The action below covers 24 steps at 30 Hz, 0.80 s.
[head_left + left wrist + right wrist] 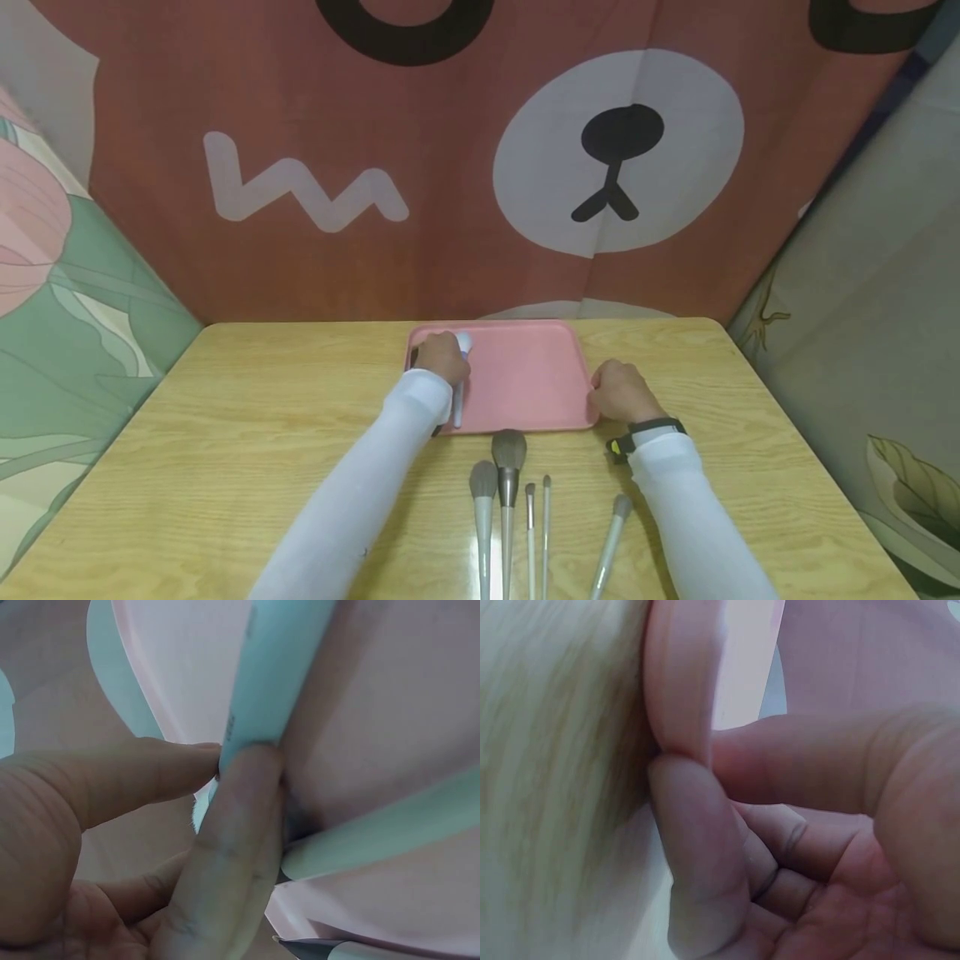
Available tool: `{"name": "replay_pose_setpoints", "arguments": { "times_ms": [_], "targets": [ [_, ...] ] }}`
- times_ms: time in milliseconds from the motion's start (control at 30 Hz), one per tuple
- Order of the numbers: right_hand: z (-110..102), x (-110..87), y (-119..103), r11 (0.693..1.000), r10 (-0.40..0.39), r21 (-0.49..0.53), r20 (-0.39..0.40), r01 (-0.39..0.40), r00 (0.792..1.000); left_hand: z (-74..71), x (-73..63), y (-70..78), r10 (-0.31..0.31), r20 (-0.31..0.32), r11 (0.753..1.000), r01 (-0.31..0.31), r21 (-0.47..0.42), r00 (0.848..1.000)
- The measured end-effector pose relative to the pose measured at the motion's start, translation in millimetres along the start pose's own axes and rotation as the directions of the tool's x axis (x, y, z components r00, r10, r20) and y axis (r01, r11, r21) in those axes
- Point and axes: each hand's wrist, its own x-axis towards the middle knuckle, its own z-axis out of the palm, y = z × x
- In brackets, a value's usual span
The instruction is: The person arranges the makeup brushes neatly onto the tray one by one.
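My left hand (442,358) is over the left end of a pink tray (528,375). Its thumb and finger pinch the pale blue handle of a makeup brush (277,675), whose light head shows beyond the knuckles in the head view. Beneath that hand, the left wrist view shows a pale green brush handle (390,825) lying in the tray and part of another handle (405,952) near the tray's edge. At the tray's right side, my right hand (626,392) grips the rim (682,690) between thumb and forefinger.
In front of the tray lie several loose brushes: a large dark-headed brush (509,454), a grey-headed brush (483,483), two thin brushes (531,517), and an angled brush (611,542) near the right forearm. A printed cloth (450,267) hangs behind the wooden table (285,392).
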Motion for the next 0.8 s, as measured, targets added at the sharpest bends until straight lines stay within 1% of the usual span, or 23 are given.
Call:
{"name": "replay_pose_setpoints", "arguments": {
  "times_ms": [200,433,667,800],
  "targets": [
    [0.1,-0.3,-2.0,1.000,0.006,-0.006,-0.001,-0.006,1.000,2.2,1.4,-1.3,-0.002,-0.015,1.000,0.002,-0.011,1.000],
    [-0.1,-1.0,-2.9,1.000,0.000,-0.014,-0.009,0.000,1.000,-0.6,-0.3,0.3,0.009,-0.025,1.000,-0.010,-0.019,1.000],
    [0.8,-0.2,-2.1,1.000,0.007,-0.017,-0.004,-0.007,1.000,-3.4,-0.8,3.5,-0.030,-0.018,0.999,0.030,0.011,0.999],
    [1.2,1.2,-0.5,1.000,0.019,-0.011,0.008,-0.019,1.000,-5.6,-1.4,6.5,-0.034,-0.026,0.999,0.035,0.030,0.999]
  ]
}}
